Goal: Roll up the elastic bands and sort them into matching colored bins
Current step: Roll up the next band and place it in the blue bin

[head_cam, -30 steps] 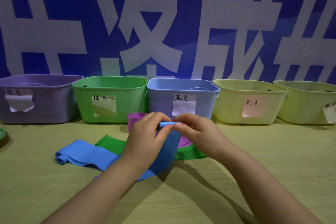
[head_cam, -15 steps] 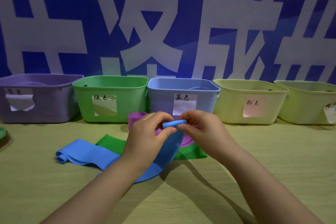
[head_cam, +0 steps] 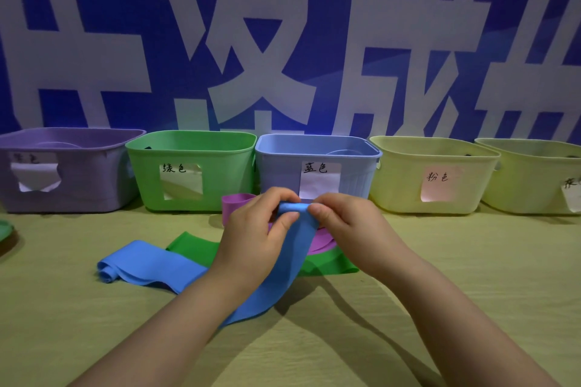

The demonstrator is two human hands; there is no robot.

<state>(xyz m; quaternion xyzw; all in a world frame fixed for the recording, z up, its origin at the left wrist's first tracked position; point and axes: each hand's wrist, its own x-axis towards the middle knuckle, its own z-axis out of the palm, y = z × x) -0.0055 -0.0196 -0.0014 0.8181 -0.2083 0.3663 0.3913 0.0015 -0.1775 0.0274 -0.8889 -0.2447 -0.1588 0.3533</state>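
— Where is the blue band (head_cam: 283,273)?

— Lifted off the table (head_cam: 471,276), in the middle of the view. Its top end is wound into a small tight roll, and both hands pinch that roll. The left hand (head_cam: 251,239) has thumb and curled fingers on the nine o'clock end, and the right hand (head_cam: 349,226) grips the three o'clock end the same way. The loose tail runs down toward seven o'clock and passes behind the left forearm.

— And the bins?

— They stand in a row along the far edge. The blue bin (head_cam: 276,173) is at twelve o'clock from the hands, near behind them. The green bin (head_cam: 220,179) is at eleven and the purple bin (head_cam: 78,198) at ten. A pink-labelled yellow bin (head_cam: 399,179) stands at one, and an end yellow bin (head_cam: 528,185) at two.

— What else lies on the table?

— A flat blue strip (head_cam: 147,264) at eight o'clock from the hands, curled at its far end. I cannot tell whether it joins the held band, because the left arm hides that. A green band (head_cam: 195,245) lies beneath it and shows again at five o'clock. A purple band (head_cam: 235,201) stands as a loop at eleven, just in front of the green and blue bins.
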